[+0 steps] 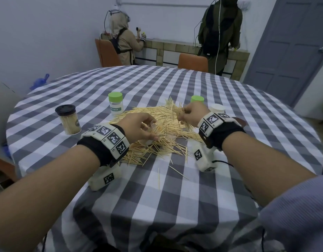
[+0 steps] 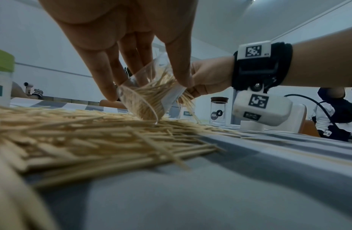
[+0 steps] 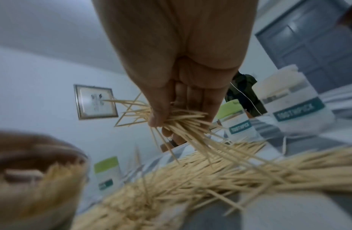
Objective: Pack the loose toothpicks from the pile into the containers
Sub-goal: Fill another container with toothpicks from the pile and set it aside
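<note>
The left hand grips a clear open container from above, fingers curled round its wall, tilted with its mouth down on the pile of toothpicks and partly filled. Just right of it and a little farther off, the right hand is closed round a bunch of toothpicks lifted above the pile. The pile lies mid-table on the checked tablecloth; a full dark-lidded jar stands to the left, a green-lidded jar beyond the pile, and another green-lidded jar and a white-lidded jar behind the right hand.
</note>
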